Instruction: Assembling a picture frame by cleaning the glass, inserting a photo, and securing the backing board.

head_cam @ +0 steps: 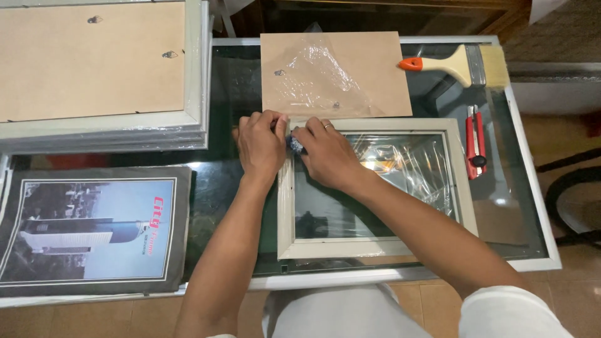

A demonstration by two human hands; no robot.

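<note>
Glass-topped table (519, 206) with tiled floor below — both hands meet at the top-left corner of a pale picture frame (285, 213) lying face down. Left hand (260, 147) presses the corner with bent fingers, right hand (325, 153) pinches a small blue cloth (295, 145) there. Backing board (369, 69) is already off and the crinkled plastic film (407, 166) looks loose, so the glass seems only partly wiped. Tower poster (94, 228) lower left, wrapped frames (103, 69) above, paintbrush (463, 64) and red cutter (474, 141) on the right.

I have a single view, worn on the head, looking steeply down and close over the glass-topped white-framed table (526, 188); both forearms run up from the bottom edge, fingers (266, 119) near frame centre.
</note>
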